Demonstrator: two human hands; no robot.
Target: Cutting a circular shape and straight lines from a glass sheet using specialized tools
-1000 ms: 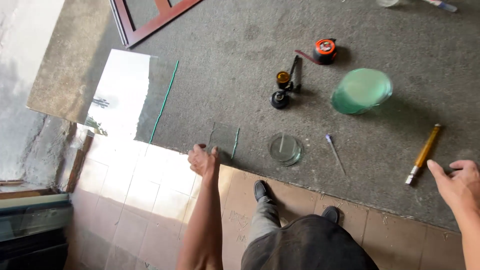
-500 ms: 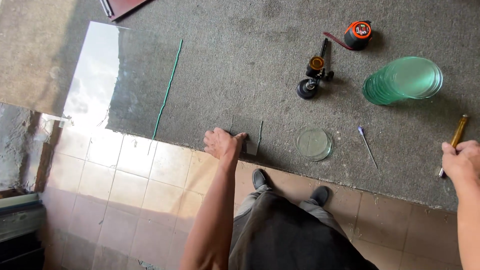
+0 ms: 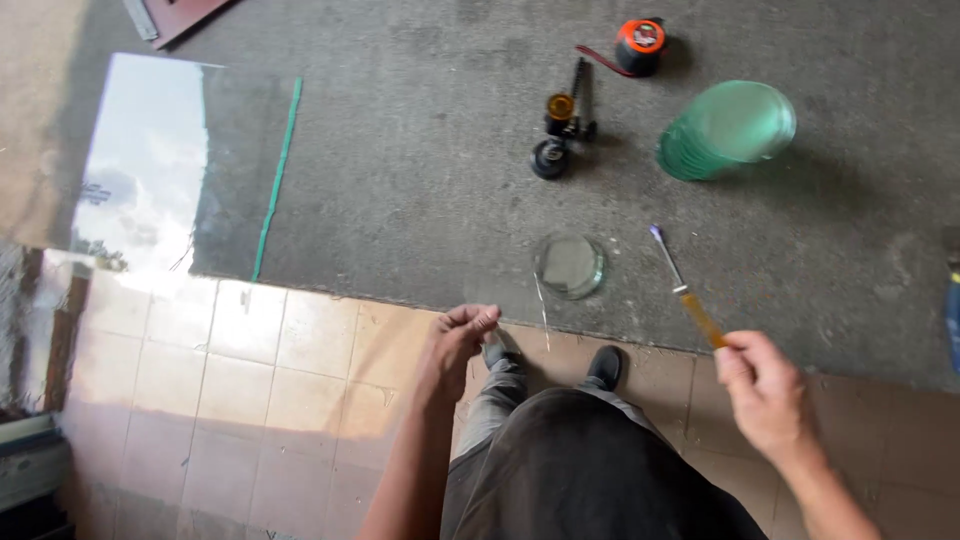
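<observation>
Glass offcut (image 3: 517, 302), a clear piece with one thin edge catching light, sits on grey carpet (image 3: 420, 190) at the tile border, pinched at its near corner by the left hand (image 3: 455, 340) at 11 o'clock from the shoes. Right hand (image 3: 765, 385), at 2 o'clock, pinches a cutter (image 3: 685, 290) by its yellow handle, tip raised. Just beyond lies a glass disc (image 3: 569, 265). Farther, at 12, a suction tool (image 3: 562, 130); at 1, stacked green discs (image 3: 728, 130) and tape measure (image 3: 640, 42). Grip edges lightly; they probably cut.
</observation>
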